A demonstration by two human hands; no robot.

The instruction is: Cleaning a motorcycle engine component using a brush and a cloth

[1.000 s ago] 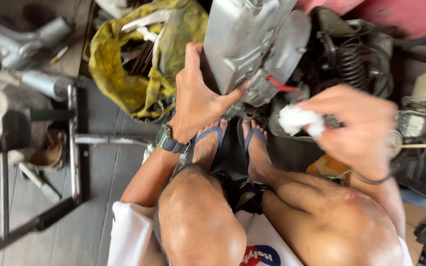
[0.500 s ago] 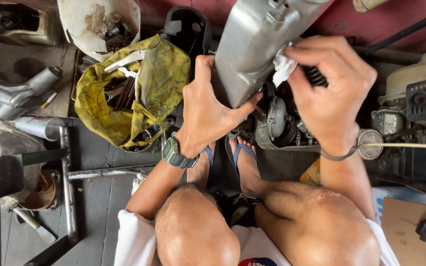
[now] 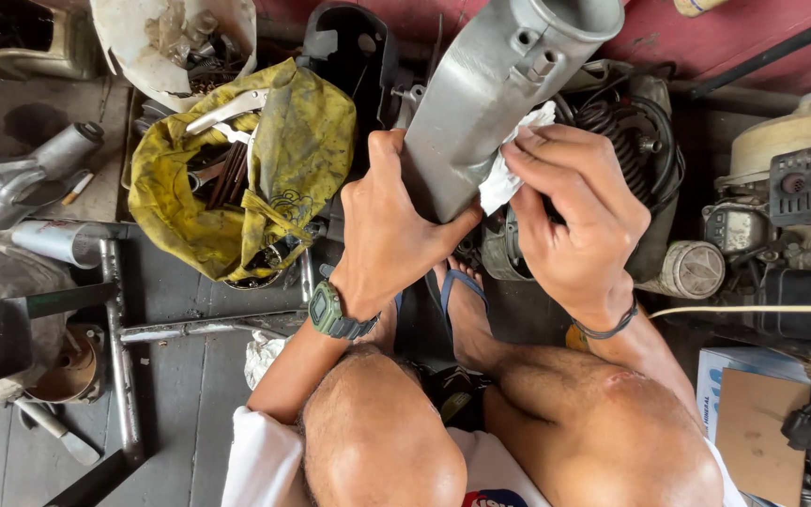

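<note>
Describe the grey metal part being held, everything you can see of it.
The grey metal part is a dull silver, cast-looking tube, widening to an open round mouth at its upper end, with small lugs on its side. It looks matte and scuffed. It is held tilted, mouth up and to the right, above the sandalled feet. The left hand grips its lower end; the right hand presses a white cloth against its side.

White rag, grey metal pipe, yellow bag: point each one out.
white rag (image 3: pixel 502 178), head view, on the bunched cloth under the fingers
grey metal pipe (image 3: pixel 481 103), head view, on its flat side
yellow bag (image 3: pixel 307 141), head view, on its right flap
</note>
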